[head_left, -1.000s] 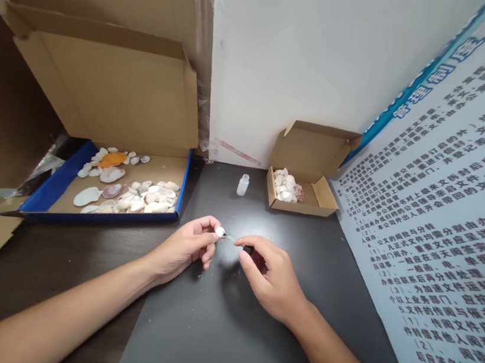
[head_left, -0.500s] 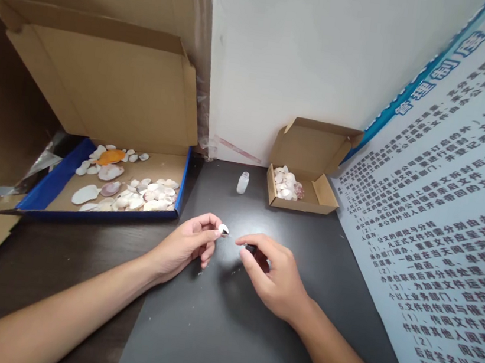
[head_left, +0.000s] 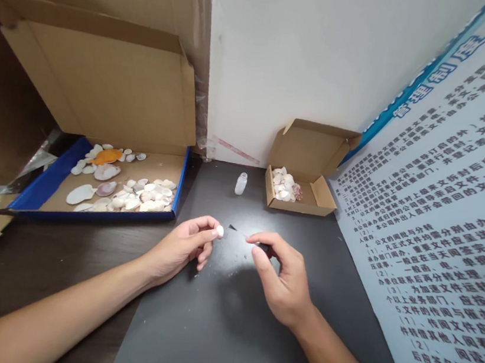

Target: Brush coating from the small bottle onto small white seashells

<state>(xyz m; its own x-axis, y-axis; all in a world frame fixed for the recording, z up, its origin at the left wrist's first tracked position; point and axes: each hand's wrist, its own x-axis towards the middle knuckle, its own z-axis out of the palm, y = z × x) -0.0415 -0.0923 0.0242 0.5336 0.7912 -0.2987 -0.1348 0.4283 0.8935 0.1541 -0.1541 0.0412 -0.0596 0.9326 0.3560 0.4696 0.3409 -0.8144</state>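
Observation:
My left hand [head_left: 186, 248] pinches a small white shell [head_left: 220, 231] between thumb and forefinger, above the dark mat. To its right, my right hand [head_left: 282, 270] is closed on a small brush with a dark cap, mostly hidden in the fingers. The brush's thin stem and dark tip [head_left: 233, 227] point left toward the shell, with a gap between them. Beyond the hands stands a small open bottle [head_left: 241, 184] with whitish contents.
A blue-edged cardboard box [head_left: 183, 180] at left holds many shells and an orange piece [head_left: 107, 156]. A smaller open box [head_left: 301, 208] with shells stands at back right. A printed board [head_left: 447, 190] lines the right side. Tiny white crumbs dot the mat.
The brush has come away from the shell as my right hand moved a little to the right. In my left hand the shell has turned and shows a rounder white face.

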